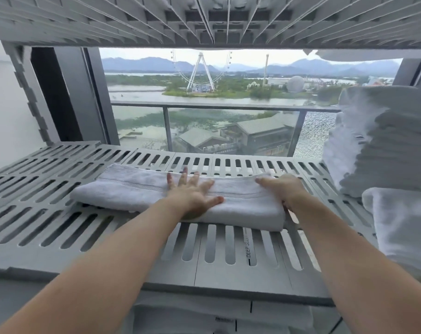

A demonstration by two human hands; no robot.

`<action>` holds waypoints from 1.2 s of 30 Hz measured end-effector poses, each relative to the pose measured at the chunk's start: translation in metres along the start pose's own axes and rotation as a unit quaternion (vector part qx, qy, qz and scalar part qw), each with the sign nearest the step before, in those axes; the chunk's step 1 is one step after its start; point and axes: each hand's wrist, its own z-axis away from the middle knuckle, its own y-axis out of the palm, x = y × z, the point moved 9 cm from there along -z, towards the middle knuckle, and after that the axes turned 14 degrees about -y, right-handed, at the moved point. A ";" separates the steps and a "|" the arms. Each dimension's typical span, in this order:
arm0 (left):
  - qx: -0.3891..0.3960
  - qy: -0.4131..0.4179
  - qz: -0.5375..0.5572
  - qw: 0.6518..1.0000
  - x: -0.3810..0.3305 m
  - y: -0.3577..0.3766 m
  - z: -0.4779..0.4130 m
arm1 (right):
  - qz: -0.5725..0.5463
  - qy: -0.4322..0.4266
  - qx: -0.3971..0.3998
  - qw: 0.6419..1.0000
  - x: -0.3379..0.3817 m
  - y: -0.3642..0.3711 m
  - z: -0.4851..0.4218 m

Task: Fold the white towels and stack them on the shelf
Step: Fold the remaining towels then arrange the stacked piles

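The folded white terry towel (132,189) lies as a long flat bundle across the middle of the grey slatted plastic shelf (60,227). Its length runs side to side and its near edge is set back from the shelf's front edge.

The left hand (192,194) rests flat on top of the towel near its middle, fingers straight and spread, pointing toward the back edge, grasping nothing. The right hand (284,189) clasps the towel's right end, with fingers laid over the top and the thumb down the near side of the fold. Both bare forearms reach in over the shelf's front edge.

At the shelf's right edge stands a tall stack of folded white towels (378,145), apart from the towel under the hands. Just in front of it, at the front right corner, sits another bulky white towel (402,227).

A second grey ribbed shelf panel (132,20) spans overhead. Behind the shelf's back edge a window shows a glass balcony railing (223,107), water, rooftops and a white Ferris wheel (201,71). White fabric (192,317) shows below the front edge, though its form is unclear.
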 end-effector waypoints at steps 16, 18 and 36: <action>0.044 0.016 0.247 0.968 0.049 -0.032 -0.010 | -0.244 -0.066 -0.067 0.965 0.095 0.010 0.031; 0.035 0.027 0.223 0.974 0.080 -0.043 -0.011 | -0.298 -0.080 -0.064 0.949 0.120 0.020 0.029; 0.122 -0.055 0.537 0.833 0.250 -0.024 -0.052 | 0.039 -0.147 0.071 0.986 0.306 0.247 0.037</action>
